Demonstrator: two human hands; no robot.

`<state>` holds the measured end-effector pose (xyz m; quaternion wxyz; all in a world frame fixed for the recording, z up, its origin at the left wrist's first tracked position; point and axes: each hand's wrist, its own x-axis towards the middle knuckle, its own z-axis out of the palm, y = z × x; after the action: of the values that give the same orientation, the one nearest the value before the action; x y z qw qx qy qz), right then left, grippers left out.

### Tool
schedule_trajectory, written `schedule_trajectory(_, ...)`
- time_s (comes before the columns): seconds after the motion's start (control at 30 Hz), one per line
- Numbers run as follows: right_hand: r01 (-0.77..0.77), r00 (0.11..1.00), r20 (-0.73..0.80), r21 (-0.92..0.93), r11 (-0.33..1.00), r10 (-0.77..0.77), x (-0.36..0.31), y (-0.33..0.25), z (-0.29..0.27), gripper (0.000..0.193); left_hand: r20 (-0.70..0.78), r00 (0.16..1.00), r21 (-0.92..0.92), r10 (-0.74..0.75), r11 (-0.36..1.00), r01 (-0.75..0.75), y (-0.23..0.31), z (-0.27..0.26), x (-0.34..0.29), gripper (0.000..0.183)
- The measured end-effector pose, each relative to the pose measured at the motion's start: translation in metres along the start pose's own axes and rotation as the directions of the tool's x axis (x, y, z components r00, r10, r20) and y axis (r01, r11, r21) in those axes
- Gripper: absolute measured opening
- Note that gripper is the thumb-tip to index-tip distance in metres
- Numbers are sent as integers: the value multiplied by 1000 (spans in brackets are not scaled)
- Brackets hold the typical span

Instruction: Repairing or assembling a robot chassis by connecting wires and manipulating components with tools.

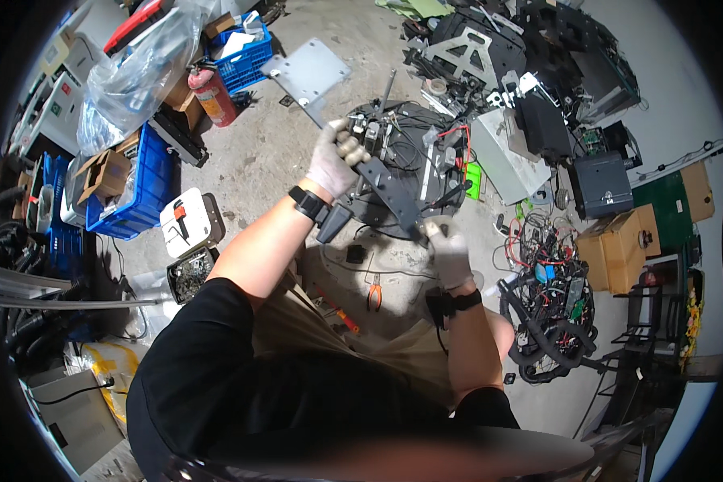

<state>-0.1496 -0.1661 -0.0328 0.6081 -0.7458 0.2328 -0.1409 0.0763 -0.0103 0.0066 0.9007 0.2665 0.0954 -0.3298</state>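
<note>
A dark, flat, elongated metal plate [390,195] with small holes slants between my two gloved hands. My left hand [335,161] has its fingers curled at the plate's upper end. At the lower end, my right hand [451,251] closes its fingers and thumb on the plate's edge. Just beyond and beneath the plate sits a round black assembly [406,149] with metal parts, cables and a red wire. Orange-handled pliers [374,296] lie on the floor between my legs, with an orange-handled screwdriver [345,320] to their left.
Cables [550,297] are heaped at right, near a cardboard box [618,251]. A pile of dark parts [466,60] fills the far right. A grey plate [309,72], a fire extinguisher [212,95] and blue crates [140,189] stand or lie at far left. A tray of screws [191,273] is beside my left arm.
</note>
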Motion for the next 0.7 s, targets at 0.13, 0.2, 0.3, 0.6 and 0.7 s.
schedule_trajectory(0.13, 50, 972, -235, 200, 979, -2, 7, 13, -22, 17, 69, 993, -34, 95, 995, -93, 9, -5, 2, 31)
schedule_trajectory(0.2, 79, 972, -233, 296, 952, -9, 0, 2, -20, 22, 132, 987, -21, 97, 995, -95, 5, -13, 5, 29)
schedule_trajectory(0.3, 354, 920, -229, 144, 924, -317, 2, -4, -14, 30, 219, 963, 196, 159, 959, -203, -10, -8, -1, 22)
schedule_trajectory(0.6, 559, 773, -266, -141, 817, -575, 13, -25, 28, 43, 538, 831, 792, -138, 421, -443, -75, 2, -37, 18)
schedule_trajectory(0.7, 458, 863, -317, 161, 874, -394, 13, -32, 36, 56, 618, 747, 673, -245, 657, -340, -85, 15, -63, 34)
